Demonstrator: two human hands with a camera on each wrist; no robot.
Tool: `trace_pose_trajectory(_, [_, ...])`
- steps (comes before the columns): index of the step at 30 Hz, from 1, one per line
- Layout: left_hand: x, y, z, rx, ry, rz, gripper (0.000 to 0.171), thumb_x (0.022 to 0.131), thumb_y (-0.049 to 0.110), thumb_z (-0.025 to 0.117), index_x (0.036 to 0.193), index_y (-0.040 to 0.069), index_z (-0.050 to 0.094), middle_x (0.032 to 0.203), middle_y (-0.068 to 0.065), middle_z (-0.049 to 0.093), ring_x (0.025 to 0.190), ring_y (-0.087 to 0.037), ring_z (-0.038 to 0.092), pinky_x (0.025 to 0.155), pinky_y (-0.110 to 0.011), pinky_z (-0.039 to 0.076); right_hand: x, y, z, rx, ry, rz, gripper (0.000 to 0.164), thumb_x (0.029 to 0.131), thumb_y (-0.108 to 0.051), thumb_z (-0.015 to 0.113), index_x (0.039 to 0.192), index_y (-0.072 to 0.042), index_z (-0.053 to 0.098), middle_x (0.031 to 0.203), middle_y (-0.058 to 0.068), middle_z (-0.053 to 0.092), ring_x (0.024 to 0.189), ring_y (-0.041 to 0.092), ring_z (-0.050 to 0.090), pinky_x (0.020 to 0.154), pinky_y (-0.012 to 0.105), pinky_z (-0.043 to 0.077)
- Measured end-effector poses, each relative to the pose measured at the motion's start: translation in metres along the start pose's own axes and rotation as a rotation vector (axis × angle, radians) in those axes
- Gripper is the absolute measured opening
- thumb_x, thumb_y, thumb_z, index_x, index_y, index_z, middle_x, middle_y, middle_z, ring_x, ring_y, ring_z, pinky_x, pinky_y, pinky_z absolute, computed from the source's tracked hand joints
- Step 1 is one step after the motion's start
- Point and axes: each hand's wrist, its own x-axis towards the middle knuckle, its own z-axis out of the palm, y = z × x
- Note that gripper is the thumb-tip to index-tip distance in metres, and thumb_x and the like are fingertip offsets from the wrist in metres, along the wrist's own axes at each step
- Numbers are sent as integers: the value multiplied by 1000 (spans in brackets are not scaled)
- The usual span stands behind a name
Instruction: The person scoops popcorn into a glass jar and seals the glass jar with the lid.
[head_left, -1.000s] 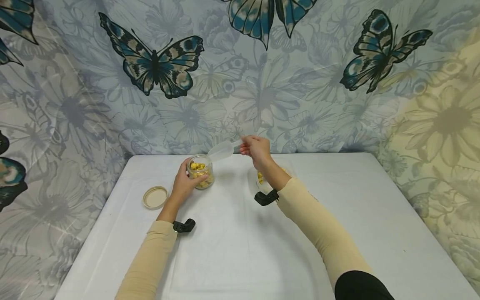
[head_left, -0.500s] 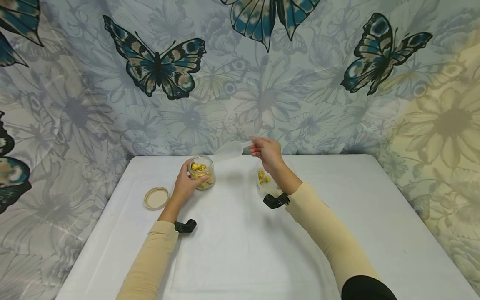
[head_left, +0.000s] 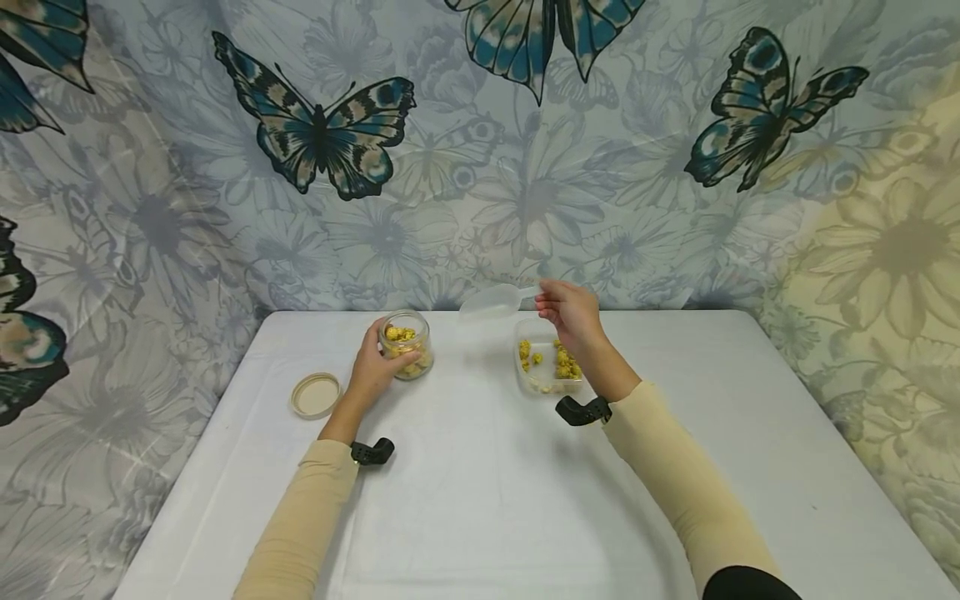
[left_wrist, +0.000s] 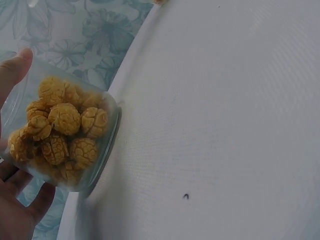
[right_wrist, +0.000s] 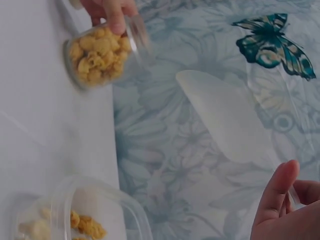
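In the head view my left hand (head_left: 378, 364) grips a glass jar (head_left: 422, 354) standing at the table's left back. Round yellow popcorn pieces (left_wrist: 65, 120) fill much of the jar, clearest in the left wrist view. My right hand (head_left: 573, 317) pinches the handle of a clear plastic scoop (head_left: 491, 303), held in the air between the jar and a clear plastic container (head_left: 534, 385). No popcorn shows in the scoop (right_wrist: 225, 117) in the right wrist view. Popcorn pieces (head_left: 566, 362) lie inside the container, below my right hand, which partly hides it.
A round lid (head_left: 315, 396) with a tan rim lies left of the jar. White cloth covers the table (head_left: 465, 500). Right behind its back edge hangs a butterfly-printed backdrop (head_left: 525, 208).
My right hand has moved right with the scoop, away from the jar's mouth, uncovering more of the plastic container. My left hand stays on the jar.
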Motion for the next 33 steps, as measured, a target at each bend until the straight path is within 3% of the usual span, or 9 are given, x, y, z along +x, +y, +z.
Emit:
trace_pose_trajectory(6, [1,-1,-1,4,4,23,95,80,40,80,152,14,24,152,-11,37,141,-29,36,116,-49,33,-5,-5,-18,31,16,1,8,97,-10,58,101,-4,62,66,1,65,54,8,62,52,15,53])
trace_pose_trajectory(14, [1,2,-1,5,3,22,95,80,39,80,153,13,23,152,-12,36,142,-29,35,116,-49,33,-13,-9,-39,51,36,4,8,98,-10,57,103,-5,60,66,0,65,54,8,61,52,15,52])
trace_pose_trajectory(19, [1,1,-1,3,-5,14,95,81,39,79,153,13,23,153,-12,35,142,-28,34,117,-48,32,-17,-6,-53,59,50,12,9,98,-9,57,94,-6,64,65,1,65,54,9,62,52,16,52])
trace_pose_trajectory(27, [0,0,-1,5,-7,17,97,80,41,79,153,13,22,152,-12,35,142,-29,35,117,-49,32,-23,0,-76,60,141,57,15,95,-11,62,82,-9,68,65,1,65,54,9,61,52,16,53])
trace_pose_trajectory(33, [0,-1,-1,-5,-6,17,97,80,42,79,153,14,22,152,-12,35,142,-29,35,117,-50,32,-26,5,-87,30,186,84,14,96,-12,60,84,-10,67,66,0,65,55,8,60,52,15,52])
